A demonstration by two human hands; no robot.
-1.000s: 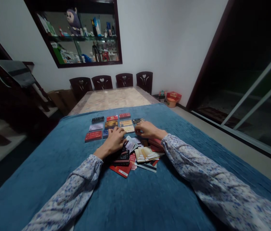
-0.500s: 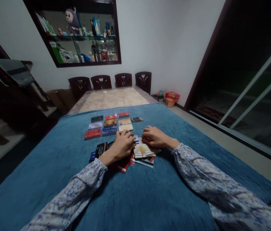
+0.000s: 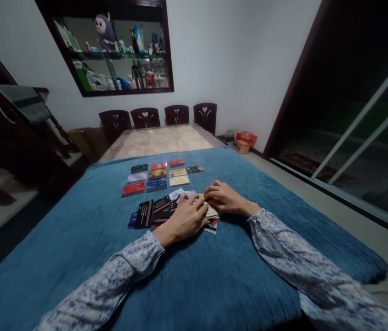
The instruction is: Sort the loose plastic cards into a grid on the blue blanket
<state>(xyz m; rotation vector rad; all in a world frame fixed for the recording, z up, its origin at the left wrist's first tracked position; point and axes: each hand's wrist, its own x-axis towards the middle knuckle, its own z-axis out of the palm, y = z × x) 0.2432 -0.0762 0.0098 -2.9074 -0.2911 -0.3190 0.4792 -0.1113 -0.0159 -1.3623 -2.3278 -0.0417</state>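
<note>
My left hand [image 3: 190, 215] lies palm down over a loose heap of cards, its fingers apart and touching the cards beneath. Beside it, my right hand [image 3: 226, 197] has its fingers curled and pressed together on cards at the heap's right side; an orange edge shows under the fingertips. Black cards [image 3: 144, 214] with a brown stripe spread out left of my left hand, and a blue card [image 3: 132, 219] sticks out at the far left. Pale cards [image 3: 177, 194] peek out above my left fingers. Both hands hide much of the heap.
Beyond the heap stand neat card stacks in rows, among them a red stack [image 3: 133, 188], a blue stack [image 3: 156, 185] and a cream stack [image 3: 179, 180]. A lone black card [image 3: 195, 169] lies to their right. A blue cloth [image 3: 76, 239] covers the near table.
My left hand has slid right and slightly towards me, covering most of the cream cards and uncovering black and pale cards on the left. My right hand has shifted only a little.
</note>
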